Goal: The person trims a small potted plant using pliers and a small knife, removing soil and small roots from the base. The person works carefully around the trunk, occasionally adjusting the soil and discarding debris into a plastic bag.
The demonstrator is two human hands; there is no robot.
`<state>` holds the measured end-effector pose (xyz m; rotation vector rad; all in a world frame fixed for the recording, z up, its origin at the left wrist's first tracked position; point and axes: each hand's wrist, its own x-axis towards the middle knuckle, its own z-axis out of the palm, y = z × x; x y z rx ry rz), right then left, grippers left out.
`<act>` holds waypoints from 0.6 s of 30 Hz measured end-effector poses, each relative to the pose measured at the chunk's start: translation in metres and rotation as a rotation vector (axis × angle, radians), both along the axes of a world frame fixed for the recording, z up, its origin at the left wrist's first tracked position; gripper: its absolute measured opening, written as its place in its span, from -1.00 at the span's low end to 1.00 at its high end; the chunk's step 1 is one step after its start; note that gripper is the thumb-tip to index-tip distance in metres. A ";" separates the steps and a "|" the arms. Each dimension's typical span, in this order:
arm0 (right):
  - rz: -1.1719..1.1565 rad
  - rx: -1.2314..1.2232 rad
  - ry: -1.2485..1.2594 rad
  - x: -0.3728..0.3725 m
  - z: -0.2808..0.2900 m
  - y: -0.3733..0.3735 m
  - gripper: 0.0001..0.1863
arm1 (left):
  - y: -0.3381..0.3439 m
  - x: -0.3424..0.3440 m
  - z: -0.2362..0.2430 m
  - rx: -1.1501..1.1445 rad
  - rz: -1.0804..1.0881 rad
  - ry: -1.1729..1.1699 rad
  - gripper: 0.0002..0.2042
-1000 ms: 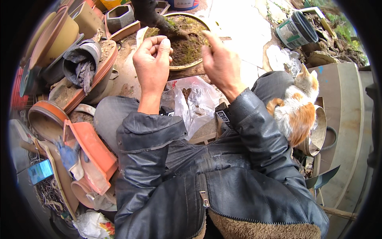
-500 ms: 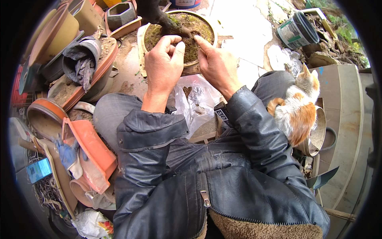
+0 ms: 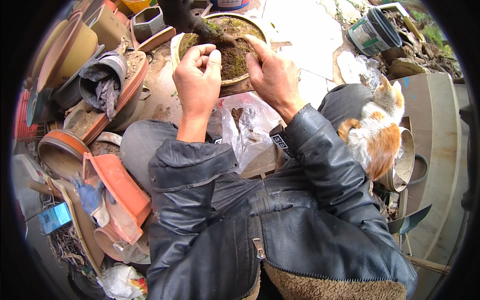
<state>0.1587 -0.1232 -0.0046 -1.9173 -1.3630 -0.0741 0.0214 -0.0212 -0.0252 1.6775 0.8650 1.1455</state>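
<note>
In front of me stands a round cream pot point(image 3: 175, 48) of mossy soil point(image 3: 235, 62), with a thick dark trunk point(image 3: 186, 21) leaning across it. At the pot's near left edge is my left hand point(image 3: 196, 80), its thumb and curled fingers drawn together. Whether anything small is between them cannot be made out. My right hand point(image 3: 276, 75) reaches over the near right rim. Its index finger is stretched toward the root end of the trunk and its thumb stands apart, with nothing seen in between. Below the pot, a clear plastic bag point(image 3: 246, 145) lies between my knees.
An orange and white cat point(image 3: 374, 137) sits by my right knee. Stacked planters point(image 3: 65, 52), an orange trough point(image 3: 117, 192), a blue glove point(image 3: 91, 195) and a lit phone point(image 3: 55, 218) crowd the left. A dark bucket point(image 3: 374, 34) lies tilted at the far right.
My left hand has shifted a little left, away from the trunk's root end. My right thumb and index finger are slightly farther apart. The whole view has shifted slightly.
</note>
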 end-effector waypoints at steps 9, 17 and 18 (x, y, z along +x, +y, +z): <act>0.026 -0.017 0.125 0.006 -0.005 0.023 -0.52 | 0.000 0.000 0.001 -0.042 0.002 0.001 -0.88; 0.046 -0.024 0.110 0.003 -0.006 0.017 -0.53 | -0.001 -0.001 0.003 -0.025 0.001 0.005 -0.88; 0.061 0.013 0.110 0.003 -0.006 0.015 -0.53 | -0.001 -0.001 0.003 -0.029 0.004 0.003 -0.88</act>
